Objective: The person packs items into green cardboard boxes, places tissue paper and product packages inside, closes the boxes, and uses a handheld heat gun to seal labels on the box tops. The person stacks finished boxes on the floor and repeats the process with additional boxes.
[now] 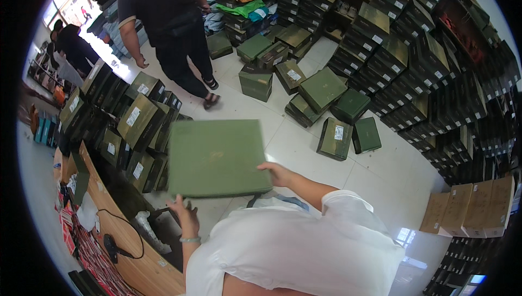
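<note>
A large green lidded box (217, 157) is up in front of me, its lid facing upward and its left edge slightly blurred. My right hand (278, 175) grips its right side near the close corner, the thumb showing and the other fingers partly hidden. At the near left corner is my left hand (185, 213), with a bracelet at the wrist. Its fingers are spread just below the box's edge, and contact there is hard to make out.
Several green boxes (323, 88) lie on the tiled floor ahead. Tall box stacks (389, 57) line the right, and more boxes (142, 119) stand left beside a wooden counter (128, 241). A person in dark clothes (163, 19) stands ahead left. Brown cartons (472, 207) sit at right.
</note>
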A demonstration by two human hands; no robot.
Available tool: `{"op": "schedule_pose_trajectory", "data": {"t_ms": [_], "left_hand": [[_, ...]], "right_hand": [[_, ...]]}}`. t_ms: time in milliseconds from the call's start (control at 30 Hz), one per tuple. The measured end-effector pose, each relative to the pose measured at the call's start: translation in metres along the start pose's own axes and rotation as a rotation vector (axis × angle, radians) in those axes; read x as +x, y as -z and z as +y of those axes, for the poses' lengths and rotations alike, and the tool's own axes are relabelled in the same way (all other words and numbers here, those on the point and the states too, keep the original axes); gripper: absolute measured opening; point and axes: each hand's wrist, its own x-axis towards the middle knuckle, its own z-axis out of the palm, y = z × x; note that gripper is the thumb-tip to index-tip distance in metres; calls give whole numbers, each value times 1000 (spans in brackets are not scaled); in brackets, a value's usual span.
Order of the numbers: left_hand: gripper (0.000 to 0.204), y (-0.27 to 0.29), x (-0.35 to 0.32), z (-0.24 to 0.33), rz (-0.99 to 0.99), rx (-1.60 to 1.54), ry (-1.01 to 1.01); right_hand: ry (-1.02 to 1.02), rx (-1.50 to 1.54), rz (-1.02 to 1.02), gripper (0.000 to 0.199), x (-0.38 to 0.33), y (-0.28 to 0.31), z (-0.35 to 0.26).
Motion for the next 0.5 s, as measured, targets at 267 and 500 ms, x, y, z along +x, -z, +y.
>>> {"op": "schedule_pose_trajectory", "data": {"t_ms": [267,500], "left_hand": [[71,-76,1,-42,-613,543,298],[60,80,-24,-126,65,407,351]], "right_hand": [[613,355,589,58,-38,177,-119],[506,394,992,100,-53,266,-287]]}}
